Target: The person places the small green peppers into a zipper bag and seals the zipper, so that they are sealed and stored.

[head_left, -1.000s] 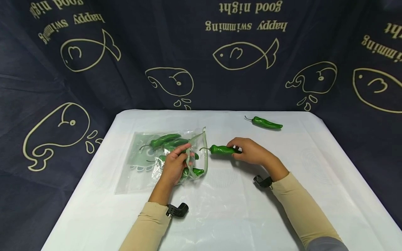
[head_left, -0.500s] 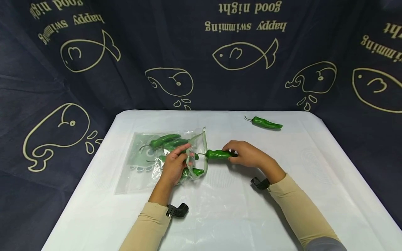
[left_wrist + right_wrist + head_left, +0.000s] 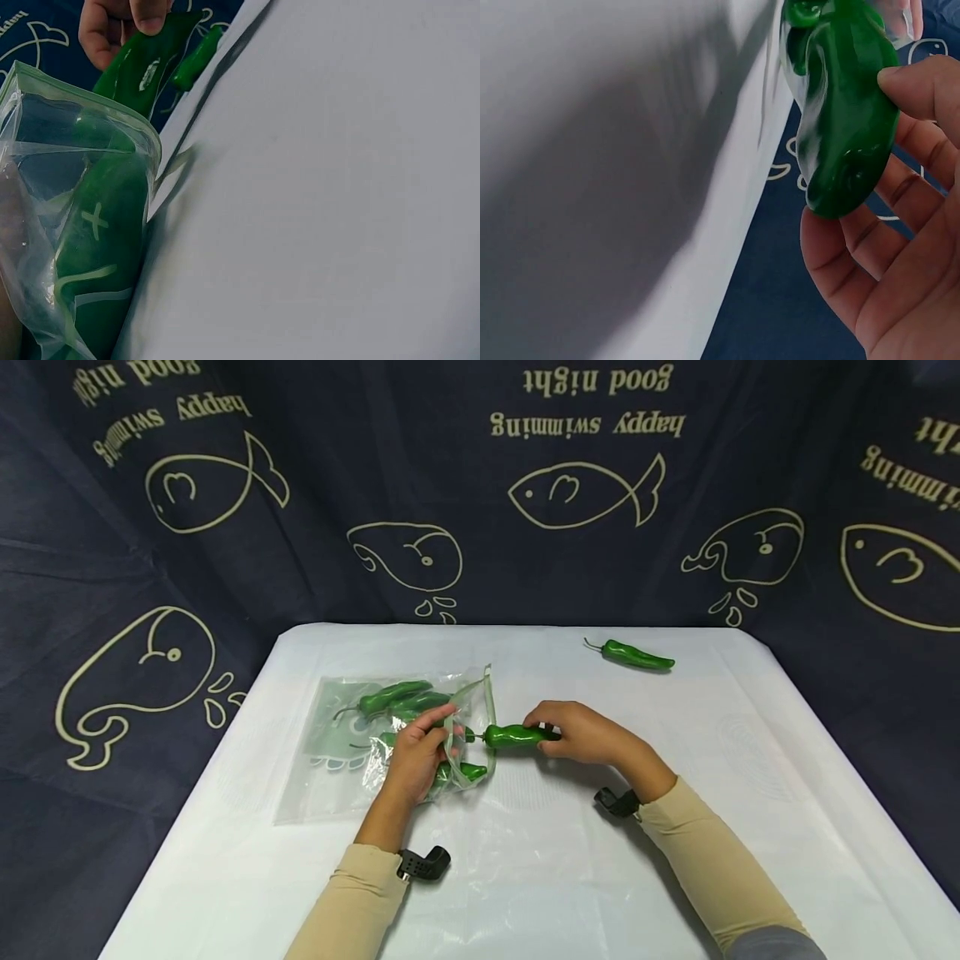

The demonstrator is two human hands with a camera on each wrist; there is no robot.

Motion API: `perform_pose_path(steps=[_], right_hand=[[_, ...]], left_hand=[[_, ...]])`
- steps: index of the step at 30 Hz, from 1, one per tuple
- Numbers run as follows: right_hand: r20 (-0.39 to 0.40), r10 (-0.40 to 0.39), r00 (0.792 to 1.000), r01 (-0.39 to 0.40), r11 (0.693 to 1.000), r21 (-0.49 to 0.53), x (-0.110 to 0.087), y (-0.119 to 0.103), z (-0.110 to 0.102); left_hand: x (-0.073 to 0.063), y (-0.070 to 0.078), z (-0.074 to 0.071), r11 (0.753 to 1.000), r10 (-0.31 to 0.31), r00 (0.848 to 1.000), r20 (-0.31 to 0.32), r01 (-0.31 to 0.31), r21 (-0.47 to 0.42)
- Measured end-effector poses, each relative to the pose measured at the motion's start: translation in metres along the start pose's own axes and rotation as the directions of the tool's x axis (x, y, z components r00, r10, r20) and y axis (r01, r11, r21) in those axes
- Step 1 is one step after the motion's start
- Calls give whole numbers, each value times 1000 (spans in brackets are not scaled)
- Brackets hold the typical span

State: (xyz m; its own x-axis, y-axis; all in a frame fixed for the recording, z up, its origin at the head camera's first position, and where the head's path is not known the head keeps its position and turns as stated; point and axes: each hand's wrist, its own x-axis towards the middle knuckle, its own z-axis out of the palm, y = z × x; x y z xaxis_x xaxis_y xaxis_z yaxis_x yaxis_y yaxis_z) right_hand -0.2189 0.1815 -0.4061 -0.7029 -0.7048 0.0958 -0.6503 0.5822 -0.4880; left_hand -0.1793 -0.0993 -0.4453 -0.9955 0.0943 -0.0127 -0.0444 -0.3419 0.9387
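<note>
A clear zip bag [image 3: 300, 793] with a green-edged mouth lies on the left half of the table, several green peppers [image 3: 393, 695] inside. My left hand [image 3: 418, 747] pinches the bag near its mouth, which faces right and gapes. My right hand [image 3: 581, 731] holds another green pepper [image 3: 510, 737] by its tip end, with thumb and fingers around it in the right wrist view. The stem of that pepper points left and reaches into the bag's mouth. In the left wrist view the bag's rim [image 3: 90, 97] crosses in front of the held pepper [image 3: 142, 71].
One more green pepper [image 3: 637, 655] lies at the back right of the white table [image 3: 525, 877]. A dark cloth [image 3: 480, 568] printed with fish and whales hangs behind and beside the table. Each wrist wears a small black camera [image 3: 425, 863].
My right hand has moved left and slightly nearer to me, carrying the pepper until its stem end is at the bag's mouth. My left hand and the bag stay in place.
</note>
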Motion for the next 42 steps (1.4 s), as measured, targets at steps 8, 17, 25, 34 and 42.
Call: perform_pose_path(steps=[8, 17, 25, 34, 42], right_hand=[[24, -21, 999, 19, 999, 48, 2, -2, 6], [51, -61, 997, 56, 994, 98, 10, -6, 20], [59, -94, 994, 89, 993, 82, 20, -14, 23], [35, -125, 992, 122, 990, 71, 29, -17, 33], [43, -136, 990, 135, 990, 45, 34, -21, 36]], left_hand=[[2, -1, 0, 1000, 7, 1000, 13, -7, -5], [0, -1, -1, 1000, -2, 1000, 13, 2, 5], [2, -1, -1, 1000, -2, 1000, 13, 2, 3], [-1, 0, -1, 1000, -8, 1000, 16, 8, 0], [-1, 0, -1, 1000, 0, 1000, 13, 0, 1]])
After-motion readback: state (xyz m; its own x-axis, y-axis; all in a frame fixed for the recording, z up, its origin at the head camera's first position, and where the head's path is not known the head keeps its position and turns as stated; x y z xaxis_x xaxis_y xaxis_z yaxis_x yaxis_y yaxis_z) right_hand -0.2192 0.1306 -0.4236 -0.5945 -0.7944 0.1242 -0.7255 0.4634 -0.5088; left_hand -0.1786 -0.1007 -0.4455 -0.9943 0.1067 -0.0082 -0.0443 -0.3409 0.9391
